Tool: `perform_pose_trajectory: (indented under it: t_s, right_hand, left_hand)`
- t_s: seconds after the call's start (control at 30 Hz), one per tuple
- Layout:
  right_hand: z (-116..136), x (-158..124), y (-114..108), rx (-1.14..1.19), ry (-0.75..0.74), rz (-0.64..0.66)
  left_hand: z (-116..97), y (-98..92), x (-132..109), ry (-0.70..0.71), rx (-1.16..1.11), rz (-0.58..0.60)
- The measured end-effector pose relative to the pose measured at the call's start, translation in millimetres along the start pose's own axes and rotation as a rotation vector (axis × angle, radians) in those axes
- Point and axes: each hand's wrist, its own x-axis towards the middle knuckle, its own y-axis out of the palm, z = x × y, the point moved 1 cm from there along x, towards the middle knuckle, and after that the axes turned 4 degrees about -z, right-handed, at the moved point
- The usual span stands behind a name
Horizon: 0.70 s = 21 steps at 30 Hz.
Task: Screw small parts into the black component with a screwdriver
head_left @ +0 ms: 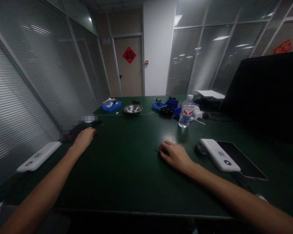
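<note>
My left hand (85, 136) reaches out over the dark green table (127, 169) to a dark object (74, 131) at the left edge; its fingers are curled on it, and what it is I cannot make out. My right hand (174, 154) rests on the table near the middle, fingers bent over a small dark thing (161, 151) that pokes out on the left. A white power bank (219, 154) and a black phone (240, 159) lie just right of that hand.
Another white power bank (39, 156) lies at the left edge. A water bottle (186, 112) stands beyond my right hand. Further back are blue bins (111, 105), a metal bowl (133, 109) and a black monitor (268, 91) at right.
</note>
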Motion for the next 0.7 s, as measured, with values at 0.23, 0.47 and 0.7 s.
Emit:
perform_pose_trajectory:
  t_s: [0.23,0.47,0.7]
  right_hand:
    - [-2.8,-0.5,3.1,-0.003,-0.004,-0.012]
    - [-2.4,-0.4,2.1,0.006,-0.002,0.001]
    - [-1.8,0.1,2.2,-0.002,0.005,0.001]
  left_hand:
    - [4.5,1.8,0.3,-0.006,0.102,-0.015]
    - [4.9,1.9,0.7,0.004,0.076,-0.017]
    - [3.6,3.1,5.2,-0.023,0.061,-0.007]
